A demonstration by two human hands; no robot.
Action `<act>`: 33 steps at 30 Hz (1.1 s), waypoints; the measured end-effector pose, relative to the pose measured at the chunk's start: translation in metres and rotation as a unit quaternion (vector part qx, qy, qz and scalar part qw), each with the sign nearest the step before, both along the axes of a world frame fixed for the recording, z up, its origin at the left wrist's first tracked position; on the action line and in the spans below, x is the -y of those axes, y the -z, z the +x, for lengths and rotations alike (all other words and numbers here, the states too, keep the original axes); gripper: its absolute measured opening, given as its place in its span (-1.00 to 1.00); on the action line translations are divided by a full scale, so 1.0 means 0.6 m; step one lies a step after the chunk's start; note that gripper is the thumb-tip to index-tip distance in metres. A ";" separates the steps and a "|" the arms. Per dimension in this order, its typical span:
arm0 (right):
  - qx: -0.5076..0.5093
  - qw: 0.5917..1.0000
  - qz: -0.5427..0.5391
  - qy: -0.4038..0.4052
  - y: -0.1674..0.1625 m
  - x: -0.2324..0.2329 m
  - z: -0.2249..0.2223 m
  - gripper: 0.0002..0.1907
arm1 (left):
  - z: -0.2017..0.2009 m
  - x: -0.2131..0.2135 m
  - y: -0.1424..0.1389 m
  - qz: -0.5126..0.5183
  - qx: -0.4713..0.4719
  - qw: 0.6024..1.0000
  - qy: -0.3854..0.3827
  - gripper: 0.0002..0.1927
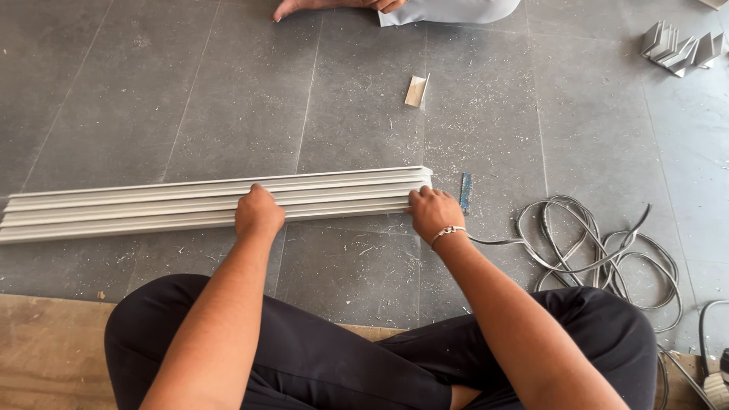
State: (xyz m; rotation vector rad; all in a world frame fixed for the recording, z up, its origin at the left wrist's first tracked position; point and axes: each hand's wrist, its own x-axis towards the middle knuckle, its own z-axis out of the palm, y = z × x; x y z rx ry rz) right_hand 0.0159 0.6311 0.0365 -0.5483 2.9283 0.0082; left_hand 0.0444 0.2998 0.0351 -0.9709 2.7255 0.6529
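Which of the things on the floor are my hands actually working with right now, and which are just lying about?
In hand:
- bundle of long grey angle strips, left hand resting on it, right hand at its end

Lying about:
- short offcut
- small blue piece beside the bundle's end
- coiled grey cable
- pile of cut angle pieces
- another person's foot at the top edge

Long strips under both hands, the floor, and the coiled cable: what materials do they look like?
Long strips: pale grey angle profiles, matte; likely aluminium or plastic, the look leaves it open. The left hand and right hand rest on them.
Floor: dark grey stone-look tiles, matte, with grout lines and pale shavings.
Coiled cable: grey, smooth sheath, probably rubber or PVC.
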 end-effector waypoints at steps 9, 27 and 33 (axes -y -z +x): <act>-0.023 0.999 0.021 0.014 0.002 -0.062 0.002 -0.69 | -0.001 0.023 -0.029 -0.132 0.011 0.991 0.010 -0.47; -0.097 0.988 0.040 0.113 0.025 -0.216 -0.046 -0.76 | -0.065 0.379 0.023 -0.191 0.012 0.970 -0.148 -0.45; -0.136 0.987 0.040 0.082 0.060 -0.215 -0.056 -0.78 | -0.060 0.474 0.042 -0.236 -0.031 0.960 -0.150 -0.51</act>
